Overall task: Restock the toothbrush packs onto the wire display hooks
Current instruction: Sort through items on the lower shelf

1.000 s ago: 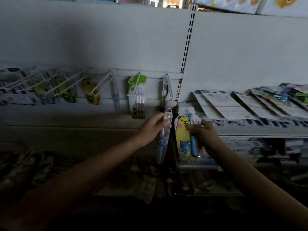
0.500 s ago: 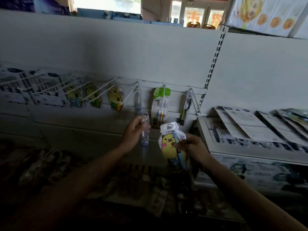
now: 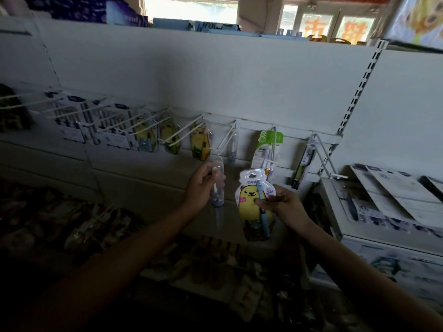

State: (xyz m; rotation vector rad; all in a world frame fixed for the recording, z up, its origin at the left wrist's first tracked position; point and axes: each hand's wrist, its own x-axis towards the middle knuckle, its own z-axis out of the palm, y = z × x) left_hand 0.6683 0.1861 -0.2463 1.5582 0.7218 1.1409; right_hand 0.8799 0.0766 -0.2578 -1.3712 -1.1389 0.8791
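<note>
My left hand (image 3: 201, 186) grips a clear tube toothbrush pack (image 3: 217, 185), holding it upright just below the tip of a white wire hook (image 3: 226, 140) where another clear tube pack (image 3: 232, 146) hangs. My right hand (image 3: 284, 203) pinches a yellow bear toothbrush pack (image 3: 253, 200) with a blue brush, held upright in front of the panel. More yellow bear packs (image 3: 200, 144) hang on hooks to the left.
A green toothbrush pack (image 3: 269, 146) and a dark pack (image 3: 303, 164) hang to the right. Boxed packs (image 3: 105, 127) fill the left hooks. A white shelf (image 3: 335, 207) with flat card packs (image 3: 393, 185) juts out on the right. Dark goods lie below.
The view has swung up and right along the panel. My left hand carried the clear tube pack leftward to the hook with the matching tube; my right hand followed with the bear pack.
</note>
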